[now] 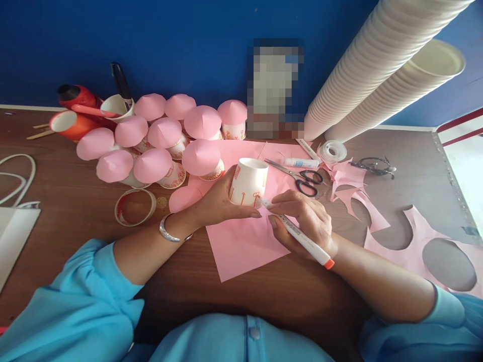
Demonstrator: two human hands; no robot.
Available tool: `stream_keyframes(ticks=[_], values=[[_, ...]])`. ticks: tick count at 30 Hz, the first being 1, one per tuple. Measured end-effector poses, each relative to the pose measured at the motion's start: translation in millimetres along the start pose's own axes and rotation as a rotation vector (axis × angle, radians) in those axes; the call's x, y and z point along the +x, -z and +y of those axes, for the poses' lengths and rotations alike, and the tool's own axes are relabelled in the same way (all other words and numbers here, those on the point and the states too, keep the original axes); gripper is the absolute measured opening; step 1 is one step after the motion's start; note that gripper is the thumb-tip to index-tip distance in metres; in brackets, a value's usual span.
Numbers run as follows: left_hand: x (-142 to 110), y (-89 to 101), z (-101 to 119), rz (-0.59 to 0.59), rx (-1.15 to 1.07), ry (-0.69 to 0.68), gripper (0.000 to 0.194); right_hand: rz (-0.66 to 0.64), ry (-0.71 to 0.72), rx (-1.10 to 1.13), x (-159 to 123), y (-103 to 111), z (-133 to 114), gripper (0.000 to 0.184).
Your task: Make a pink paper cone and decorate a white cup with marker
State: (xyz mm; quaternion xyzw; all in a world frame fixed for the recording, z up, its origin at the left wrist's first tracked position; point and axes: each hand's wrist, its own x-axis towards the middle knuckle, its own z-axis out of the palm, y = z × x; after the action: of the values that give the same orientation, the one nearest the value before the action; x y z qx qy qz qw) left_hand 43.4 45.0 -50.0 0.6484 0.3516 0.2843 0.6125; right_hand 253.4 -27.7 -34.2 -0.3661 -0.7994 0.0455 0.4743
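Observation:
My left hand (222, 201) is wrapped round a white paper cup (251, 176), which has orange stems and small flowers drawn on its side. In my right hand (305, 218) is a white marker pen (302, 239) with an orange end. Its tip meets the cup's wall near an orange flower. Beneath the cup lies pink paper (241, 246). Just behind, several decorated cups (173, 176) stand in a cluster, each under a pink paper cone (202, 157). Black-handled scissors (302, 178) rest right of the cup, beside a glue stick (301, 162).
Tall stacks of white paper cups (377, 65) lean at the back right. A clear tape roll (332, 151) and pink paper scraps (407, 231) lie on the right. A tape ring (135, 207) and a white paper bag (17, 226) are on the left. The blue wall (181, 40) bounds the table.

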Motion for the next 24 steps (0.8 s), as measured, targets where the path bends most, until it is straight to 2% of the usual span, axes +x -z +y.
stream_keyframes(ticks=[24], values=[[-0.4,0.8,-0.3,-0.005,-0.003,-0.008,0.078,-0.01,-0.017,-0.041,0.2,1.0,-2.0,0.012]])
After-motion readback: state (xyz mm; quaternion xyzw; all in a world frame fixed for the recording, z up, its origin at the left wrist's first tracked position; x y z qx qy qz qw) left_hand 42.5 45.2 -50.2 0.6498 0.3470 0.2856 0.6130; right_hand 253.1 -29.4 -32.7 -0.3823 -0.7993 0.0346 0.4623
